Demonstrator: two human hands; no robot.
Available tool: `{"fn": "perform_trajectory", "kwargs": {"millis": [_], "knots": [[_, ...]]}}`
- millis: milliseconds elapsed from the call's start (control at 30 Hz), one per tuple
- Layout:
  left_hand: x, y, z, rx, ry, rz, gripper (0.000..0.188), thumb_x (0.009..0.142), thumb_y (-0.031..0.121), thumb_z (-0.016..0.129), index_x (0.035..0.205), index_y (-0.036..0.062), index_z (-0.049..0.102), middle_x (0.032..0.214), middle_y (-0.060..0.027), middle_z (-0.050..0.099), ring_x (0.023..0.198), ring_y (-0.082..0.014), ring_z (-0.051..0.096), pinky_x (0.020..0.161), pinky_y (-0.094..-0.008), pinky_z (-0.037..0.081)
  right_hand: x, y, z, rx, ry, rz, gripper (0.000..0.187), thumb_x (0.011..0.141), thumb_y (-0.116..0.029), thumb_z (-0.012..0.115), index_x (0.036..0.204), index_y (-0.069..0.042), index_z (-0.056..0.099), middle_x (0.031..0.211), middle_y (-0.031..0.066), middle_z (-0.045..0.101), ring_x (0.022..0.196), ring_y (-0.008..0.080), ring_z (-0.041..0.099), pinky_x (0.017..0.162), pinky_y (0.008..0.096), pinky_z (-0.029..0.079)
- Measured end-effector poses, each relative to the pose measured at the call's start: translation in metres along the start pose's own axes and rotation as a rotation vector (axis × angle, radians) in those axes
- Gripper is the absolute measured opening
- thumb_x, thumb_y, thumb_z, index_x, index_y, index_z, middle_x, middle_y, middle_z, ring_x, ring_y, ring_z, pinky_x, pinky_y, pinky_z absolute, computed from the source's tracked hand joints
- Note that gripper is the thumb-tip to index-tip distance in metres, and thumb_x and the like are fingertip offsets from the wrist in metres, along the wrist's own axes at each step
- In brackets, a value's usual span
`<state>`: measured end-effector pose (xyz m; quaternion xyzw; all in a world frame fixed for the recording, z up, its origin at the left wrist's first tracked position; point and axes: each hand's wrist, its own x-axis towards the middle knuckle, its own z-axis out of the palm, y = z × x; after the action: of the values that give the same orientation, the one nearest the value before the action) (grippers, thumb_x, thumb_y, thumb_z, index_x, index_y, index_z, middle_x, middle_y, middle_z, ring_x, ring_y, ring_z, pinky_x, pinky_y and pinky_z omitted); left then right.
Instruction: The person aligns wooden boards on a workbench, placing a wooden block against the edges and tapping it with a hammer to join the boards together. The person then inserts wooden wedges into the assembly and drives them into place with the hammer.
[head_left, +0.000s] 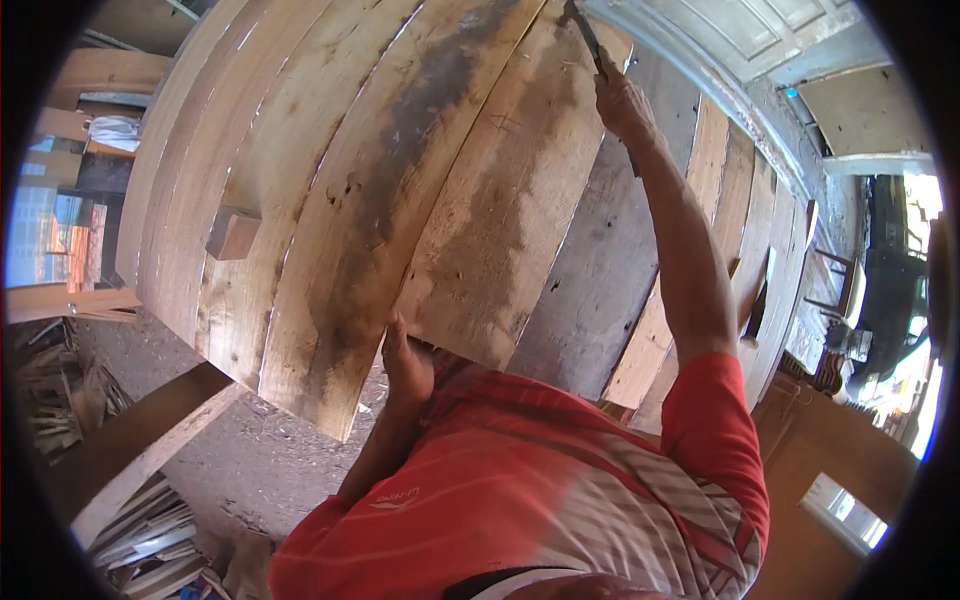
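Note:
My left hand point(408, 368) grips the near end of a light brown plank point(490, 250) with a dark stain down its middle. The thumb lies along the plank's left edge; the fingers are partly hidden. Stretched far forward, my right hand point(626, 110) is closed around a long, thin, dark bar-like tool point(588, 38), whose exact kind I cannot make out. The tool's tip lies over the plank's far end. On the left, another stained plank point(370, 210) lies alongside, with a narrow dark gap between them.
More boards lie side by side, including a grey one point(610, 270) at right. A small wood block point(234, 234) rests on the left boards. A thick beam point(150, 440) and scrap wood piles point(150, 535) are at lower left. A pale panelled door point(750, 35) stands at the far right.

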<state>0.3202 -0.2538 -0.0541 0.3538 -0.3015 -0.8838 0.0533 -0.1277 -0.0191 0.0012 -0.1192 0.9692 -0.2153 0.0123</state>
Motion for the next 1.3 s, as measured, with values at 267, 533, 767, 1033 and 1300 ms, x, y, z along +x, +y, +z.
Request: {"fn": "perform_trajectory", "kwargs": {"millis": [267,533,767,1033,1300], "knots": [[-0.004,0.01,0.018,0.092,-0.062,0.073,0.07,0.101,0.053,0.052,0.15,0.0052,0.037,0.153,-0.0118,0.043,0.138,-0.0304,0.045,0.113,-0.0484,0.038,-0.01,0.004,0.001,0.05,0.117,-0.023,0.053,0.103,-0.03,0.049,0.154,-0.019,0.039,0.104,0.0307,0.068,0.098,0.0488,0.067,0.082,0.0527,0.052],[0.007,-0.013,-0.045,0.924,-0.007,0.294,0.064,0.104,0.05,0.05,0.148,0.0033,0.04,0.147,-0.0165,0.047,0.131,-0.0311,0.05,0.107,-0.0448,0.045,-0.073,-0.06,-0.055,0.275,0.258,-0.16,0.048,0.105,-0.029,0.049,0.151,-0.016,0.045,0.114,0.0298,0.067,0.1,0.0412,0.069,0.078,0.0471,0.056],[0.013,-0.018,-0.022,0.497,0.046,0.263,0.072,0.102,0.053,0.053,0.147,-0.0024,0.04,0.142,-0.0156,0.049,0.129,-0.0254,0.05,0.105,-0.0407,0.045,-0.08,-0.033,-0.012,0.033,-0.078,-0.036,0.055,0.104,-0.028,0.049,0.157,-0.025,0.034,0.106,0.0305,0.068,0.1,0.0493,0.066,0.082,0.0539,0.051],[0.009,-0.002,0.001,0.173,0.06,0.099,0.069,0.104,0.054,0.048,0.145,-0.001,0.04,0.144,-0.0162,0.048,0.132,-0.0278,0.051,0.107,-0.0445,0.045,-0.11,-0.065,-0.053,0.236,-0.132,0.003,0.049,0.105,-0.029,0.05,0.152,-0.018,0.043,0.102,0.0295,0.068,0.096,0.0456,0.067,0.081,0.0492,0.051],[0.004,0.001,0.01,0.199,0.114,0.056,0.084,0.1,0.056,0.056,0.154,-0.0018,0.029,0.152,-0.0174,0.038,0.136,-0.0299,0.045,0.109,-0.0442,0.043,-0.163,-0.041,-0.027,-0.017,-0.121,-0.159,0.054,0.106,-0.029,0.046,0.158,-0.029,0.03,0.091,0.0287,0.069,0.085,0.0474,0.068,0.078,0.0559,0.053]]}}
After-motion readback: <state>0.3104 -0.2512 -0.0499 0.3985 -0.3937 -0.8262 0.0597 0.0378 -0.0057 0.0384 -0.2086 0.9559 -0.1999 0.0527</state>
